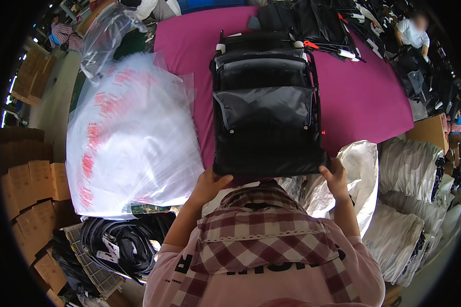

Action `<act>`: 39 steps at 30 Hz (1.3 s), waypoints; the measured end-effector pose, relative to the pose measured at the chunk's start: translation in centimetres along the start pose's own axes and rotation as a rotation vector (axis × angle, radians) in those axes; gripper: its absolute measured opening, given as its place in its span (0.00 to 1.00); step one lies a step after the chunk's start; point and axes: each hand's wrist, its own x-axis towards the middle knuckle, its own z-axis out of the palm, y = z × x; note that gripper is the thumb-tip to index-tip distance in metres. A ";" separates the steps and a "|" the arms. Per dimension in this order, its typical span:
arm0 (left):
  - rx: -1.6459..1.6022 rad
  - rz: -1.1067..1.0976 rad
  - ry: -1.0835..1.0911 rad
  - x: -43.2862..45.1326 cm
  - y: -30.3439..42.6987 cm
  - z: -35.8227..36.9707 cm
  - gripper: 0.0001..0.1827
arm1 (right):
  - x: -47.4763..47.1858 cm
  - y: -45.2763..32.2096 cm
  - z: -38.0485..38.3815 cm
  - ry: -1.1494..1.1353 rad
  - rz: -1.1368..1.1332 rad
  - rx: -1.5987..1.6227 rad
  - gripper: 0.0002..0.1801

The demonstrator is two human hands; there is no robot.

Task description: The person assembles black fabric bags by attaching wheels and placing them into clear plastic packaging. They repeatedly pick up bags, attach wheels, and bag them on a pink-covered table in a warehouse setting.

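Observation:
A black fabric seat on a dark tubular frame (267, 149), like a folded stroller part, lies on the magenta-covered table (361, 103) in front of me. My left hand (212, 185) grips its near left corner, thumb on top. At the near right corner, my right hand (335, 177) holds the edge with its thumb over the fabric. A grey clear-faced flap (267, 105) spans the middle of the piece, and white fittings sit at its far end. Left of it lies a fanned stack of clear plastic bags (138, 134) with red print.
More black fabric frames (311, 23) lie at the table's far side. A crumpled clear bag (103, 38) is at the far left. Cardboard boxes (34, 184) and a basket of black coiled parts (119, 245) stand left, white-wrapped bundles (395, 230) right. A co-worker (414, 34) is at the far right.

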 end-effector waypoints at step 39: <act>-1.021 -0.386 0.230 20.8 -2.5 -0.3 0.37 | 28.3 16.8 3.5 -0.245 0.613 0.983 0.40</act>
